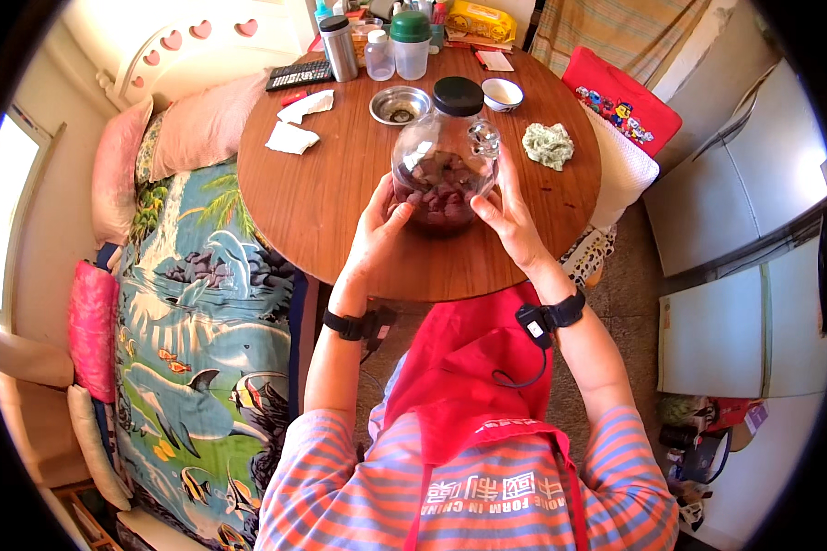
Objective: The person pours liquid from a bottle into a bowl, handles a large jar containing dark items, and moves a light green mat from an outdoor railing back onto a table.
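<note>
The round wooden table (312, 202) carries two white tissues (292, 139) left of the gripped jar (443, 179), a metal bowl (401, 106) beyond and a crumpled cloth (549, 147) rightward.

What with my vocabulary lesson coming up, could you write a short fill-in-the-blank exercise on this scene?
1. The left grip and right grip touch the sides of the jar, whose lid is coloured ____.
2. From the person's side, the remote control lies to the ____ of the steel tumbler.
3. The white headboard is decorated with ____-shaped pieces.

Missing words: black; left; heart.
</note>
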### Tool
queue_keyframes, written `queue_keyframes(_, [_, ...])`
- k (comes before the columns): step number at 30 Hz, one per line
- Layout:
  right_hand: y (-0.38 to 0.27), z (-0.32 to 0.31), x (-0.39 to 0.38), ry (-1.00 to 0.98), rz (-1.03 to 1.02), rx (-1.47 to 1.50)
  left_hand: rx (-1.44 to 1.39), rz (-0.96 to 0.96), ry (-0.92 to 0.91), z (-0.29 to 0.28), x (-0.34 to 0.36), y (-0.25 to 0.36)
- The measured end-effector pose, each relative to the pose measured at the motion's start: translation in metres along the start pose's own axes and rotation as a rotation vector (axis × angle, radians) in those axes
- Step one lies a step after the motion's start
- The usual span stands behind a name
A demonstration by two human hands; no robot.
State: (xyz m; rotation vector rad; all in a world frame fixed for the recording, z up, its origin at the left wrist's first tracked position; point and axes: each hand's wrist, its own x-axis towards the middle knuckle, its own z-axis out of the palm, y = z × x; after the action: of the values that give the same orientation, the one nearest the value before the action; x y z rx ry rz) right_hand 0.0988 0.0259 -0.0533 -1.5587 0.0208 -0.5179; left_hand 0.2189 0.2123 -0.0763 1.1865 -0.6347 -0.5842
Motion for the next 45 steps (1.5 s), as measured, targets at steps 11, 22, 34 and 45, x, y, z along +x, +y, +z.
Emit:
queue_keyframes(11, [0.002,0.026,-0.034,-0.011,0.068,-0.129,0.007,-0.016,0.238,-0.012,0.003,-0.008])
queue_keyframes(22, [-0.021,-0.019,-0.032,-0.145,-0.011,-0.461,0.513,0.495,0.437,0.023,0.005,0.061])
queue_keyframes(34, [0.052,-0.168,0.062,0.227,0.085,-1.202,0.757,0.525,0.602,0.046,0.038,0.068])
queue_keyframes(45, [0.064,-0.118,0.065,0.069,0.067,-1.275,0.563,0.476,0.443,0.039,0.04,0.083])
